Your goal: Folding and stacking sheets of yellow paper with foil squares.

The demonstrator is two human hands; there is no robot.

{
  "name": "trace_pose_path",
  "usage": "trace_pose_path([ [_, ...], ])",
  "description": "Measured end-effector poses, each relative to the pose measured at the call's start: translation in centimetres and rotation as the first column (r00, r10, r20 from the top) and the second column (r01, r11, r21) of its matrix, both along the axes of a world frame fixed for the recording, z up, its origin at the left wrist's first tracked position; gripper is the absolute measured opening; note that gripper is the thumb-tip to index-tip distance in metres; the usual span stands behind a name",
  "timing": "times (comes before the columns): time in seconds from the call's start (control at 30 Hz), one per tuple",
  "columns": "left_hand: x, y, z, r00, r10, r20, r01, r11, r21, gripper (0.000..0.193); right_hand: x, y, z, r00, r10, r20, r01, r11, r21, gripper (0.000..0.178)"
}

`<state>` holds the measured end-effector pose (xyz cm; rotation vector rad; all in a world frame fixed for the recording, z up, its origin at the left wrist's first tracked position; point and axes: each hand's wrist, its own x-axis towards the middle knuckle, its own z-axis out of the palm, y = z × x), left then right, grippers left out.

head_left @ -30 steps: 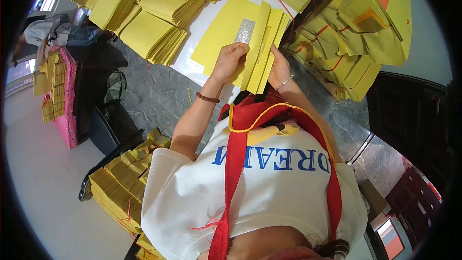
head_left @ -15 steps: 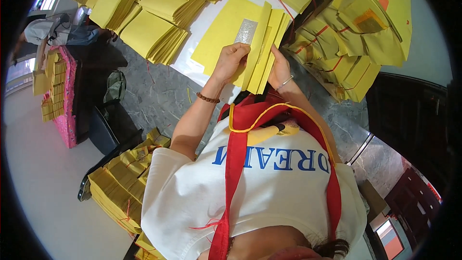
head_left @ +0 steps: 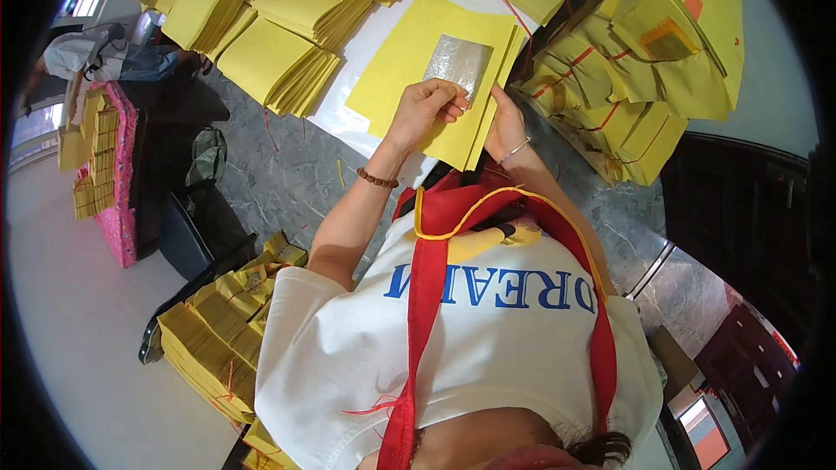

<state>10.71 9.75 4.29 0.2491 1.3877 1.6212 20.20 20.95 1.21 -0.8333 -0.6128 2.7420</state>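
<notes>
A stack of yellow paper sheets [head_left: 409, 52] lies at the table's near edge, a silver foil patch [head_left: 460, 59] showing on the top one. My left hand [head_left: 428, 110] rests over the foil's lower edge, fingers curled in; whether a sheet is pinched there is hidden. Along the stack's right edge my right hand [head_left: 503, 129] grips the sheets, thumb at the side and the other fingers mostly hidden.
Piles of folded yellow paper [head_left: 277, 65] cover the far left of the table. Bundles tied with red string [head_left: 627, 113] stand at the right. More bundles [head_left: 213, 331] sit by a black chair [head_left: 187, 231]. Another person [head_left: 74, 57] is at the far left.
The upright yellow flap over the foil has gone, and more of the foil shows. My left hand's fingers have shifted slightly right. My right hand has stayed in place.
</notes>
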Motion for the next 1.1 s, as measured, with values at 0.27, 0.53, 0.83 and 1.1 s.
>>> trace_pose_path([
  [0.27,2.8,1.4,1.2,0.702,-0.091,-0.706,-0.112,0.965,-0.235,0.044,0.0,-0.2,-0.3,0.997,-0.063,0.038,0.058,0.992,0.115,0.035],
  [0.53,2.3,1.1,0.9,0.668,-0.133,-0.732,-0.038,0.977,-0.211,0.033,0.0,-0.3,0.6,1.0,-0.018,-0.002,0.018,0.998,0.06,0.036],
  [0.83,1.4,0.0,-1.7,0.895,0.01,-0.447,-0.06,0.994,-0.096,0.017,-0.3,-0.2,1.3,0.99,-0.06,-0.124,0.051,0.996,-0.073,0.034],
  [1.1,1.4,-0.1,-0.2,0.58,-0.233,-0.781,0.148,0.972,-0.181,0.019,-0.2,-0.2,-0.7,1.0,0.013,-0.004,-0.012,0.98,0.2,0.031],
])
